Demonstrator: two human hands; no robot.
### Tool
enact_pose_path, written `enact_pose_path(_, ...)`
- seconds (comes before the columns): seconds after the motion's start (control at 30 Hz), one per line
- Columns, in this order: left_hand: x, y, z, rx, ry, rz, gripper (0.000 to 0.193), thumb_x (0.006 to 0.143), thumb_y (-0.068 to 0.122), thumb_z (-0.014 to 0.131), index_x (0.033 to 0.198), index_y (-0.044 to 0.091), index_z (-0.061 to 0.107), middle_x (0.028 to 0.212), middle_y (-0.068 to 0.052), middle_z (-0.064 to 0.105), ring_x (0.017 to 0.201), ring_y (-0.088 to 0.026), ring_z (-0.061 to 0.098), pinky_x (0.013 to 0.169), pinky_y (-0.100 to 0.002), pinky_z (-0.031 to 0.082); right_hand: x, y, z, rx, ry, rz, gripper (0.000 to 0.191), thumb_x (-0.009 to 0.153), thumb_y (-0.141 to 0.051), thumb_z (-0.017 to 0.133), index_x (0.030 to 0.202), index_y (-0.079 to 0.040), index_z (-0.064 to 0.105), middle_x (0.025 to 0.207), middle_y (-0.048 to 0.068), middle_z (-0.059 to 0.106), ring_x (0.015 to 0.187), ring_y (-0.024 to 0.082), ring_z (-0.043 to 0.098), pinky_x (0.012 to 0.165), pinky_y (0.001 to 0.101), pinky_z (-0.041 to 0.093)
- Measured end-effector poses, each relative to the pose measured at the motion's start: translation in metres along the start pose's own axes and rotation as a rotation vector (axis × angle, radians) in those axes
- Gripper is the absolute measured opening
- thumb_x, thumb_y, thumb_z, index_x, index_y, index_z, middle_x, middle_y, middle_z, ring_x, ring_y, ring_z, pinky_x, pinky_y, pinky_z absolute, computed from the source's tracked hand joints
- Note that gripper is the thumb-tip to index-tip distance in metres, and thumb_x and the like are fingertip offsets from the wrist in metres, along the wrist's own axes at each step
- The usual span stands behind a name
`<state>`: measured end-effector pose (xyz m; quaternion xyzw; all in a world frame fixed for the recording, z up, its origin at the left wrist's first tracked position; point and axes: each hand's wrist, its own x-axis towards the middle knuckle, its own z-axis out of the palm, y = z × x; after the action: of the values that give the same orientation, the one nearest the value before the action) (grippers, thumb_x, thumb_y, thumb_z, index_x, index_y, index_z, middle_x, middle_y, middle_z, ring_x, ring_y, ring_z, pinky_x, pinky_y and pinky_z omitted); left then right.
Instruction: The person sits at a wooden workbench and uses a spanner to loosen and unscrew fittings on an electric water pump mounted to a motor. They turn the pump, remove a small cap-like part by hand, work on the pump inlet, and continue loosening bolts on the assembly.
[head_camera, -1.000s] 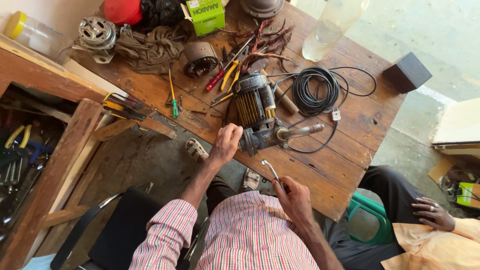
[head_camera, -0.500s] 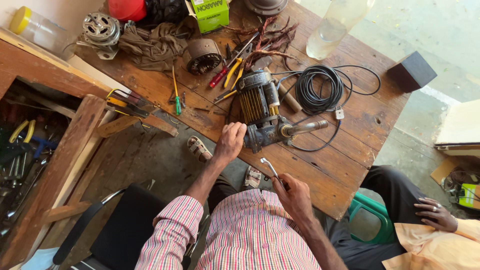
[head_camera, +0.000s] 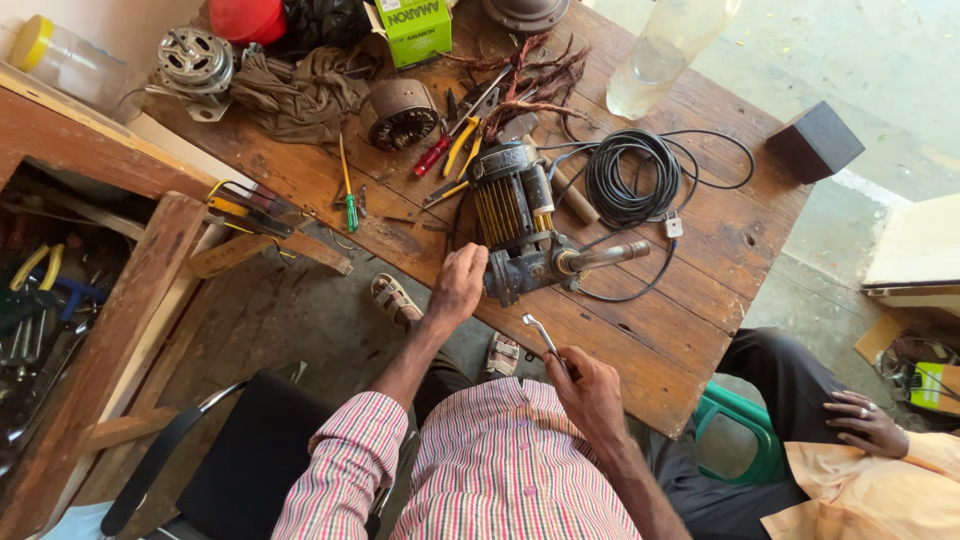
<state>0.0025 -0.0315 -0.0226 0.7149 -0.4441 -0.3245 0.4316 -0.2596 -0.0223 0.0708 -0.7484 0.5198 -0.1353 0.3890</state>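
Note:
A grey electric motor (head_camera: 520, 215) with yellowish windings and a protruding shaft lies on the wooden table (head_camera: 690, 290). My left hand (head_camera: 457, 285) rests against the motor's near end plate at the table's front edge. My right hand (head_camera: 590, 392) is closed around a bent metal wrench (head_camera: 540, 335) whose tip points up toward the motor, a little short of it.
A coil of black cable (head_camera: 632, 178), a plastic bottle (head_camera: 662, 55), pliers and screwdrivers (head_camera: 455, 145), a stator ring (head_camera: 400, 112), a rag (head_camera: 295, 90) and a green box (head_camera: 418, 30) crowd the table. A tool drawer (head_camera: 45, 290) lies left. Another person's hand (head_camera: 862, 420) rests at right.
The view has shifted slightly. My left hand stays on the motor's end and my right hand keeps the wrench in about the same place.

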Motion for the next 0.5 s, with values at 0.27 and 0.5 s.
enact_pose_path(0.27, 0.002, 0.009, 0.005, 0.018, 0.087, -0.025, 0.036, 0.109, 0.035, 0.044, 0.101, 0.002, 0.056, 0.099, -0.021, 0.064, 0.1, -0.04, 0.06, 0.088, -0.05, 0.046, 0.003, -0.001, -0.001, 0.018, 0.006, -0.017, 0.023, 0.091, -0.025, 0.072, 0.097, -0.003, 0.076, 0.066, 0.011, 0.073, 0.053, 0.018, 0.069, 0.052, 0.0338, 0.052)
enact_pose_path(0.5, 0.017, -0.001, 0.002, 0.141, 0.013, -0.035, 0.037, 0.11, 0.033, 0.045, 0.098, 0.001, 0.059, 0.096, -0.021, 0.063, 0.098, -0.04, 0.06, 0.09, -0.051, 0.046, 0.003, 0.005, 0.005, -0.001, -0.047, -0.023, 0.023, 0.092, -0.025, 0.071, 0.098, -0.004, 0.075, 0.069, 0.01, 0.074, 0.055, 0.018, 0.07, 0.051, 0.0344, 0.053)
